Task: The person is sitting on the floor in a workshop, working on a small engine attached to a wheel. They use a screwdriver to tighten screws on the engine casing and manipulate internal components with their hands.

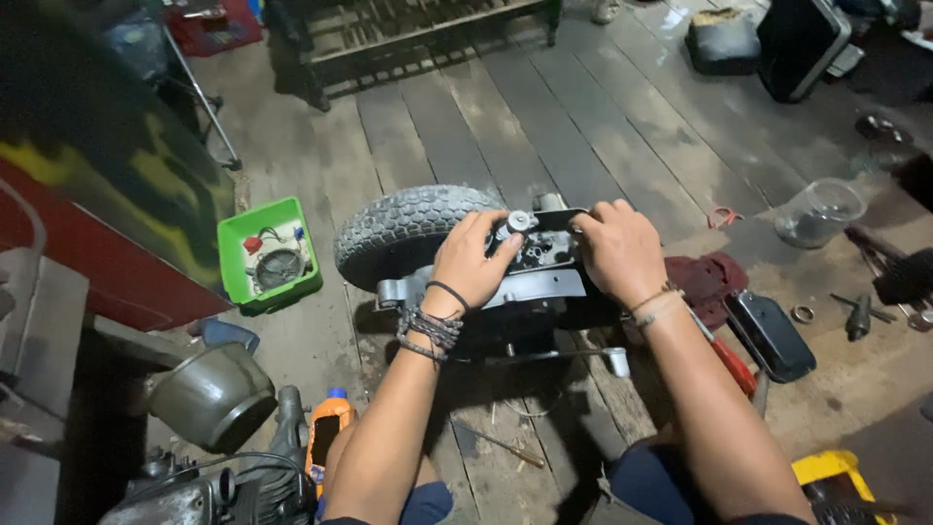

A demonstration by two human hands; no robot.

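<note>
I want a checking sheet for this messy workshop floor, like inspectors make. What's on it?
Surface: worn wooden plank floor, dusty, with scattered bits.
Job's things: a small knobbly tyre joined to a dark metal housing lying on the floor.
Clutter: green tray of parts, orange bottle, clear plastic jar, red rag, black cover, screwdriver.
Grippers: left hand pinches a small silver part on the housing; right hand rests on the housing's top edge.
Cables: a black cable on the engine at bottom left.
Surroundings: grey metal bowl, wooden rack, yellow object.
</note>
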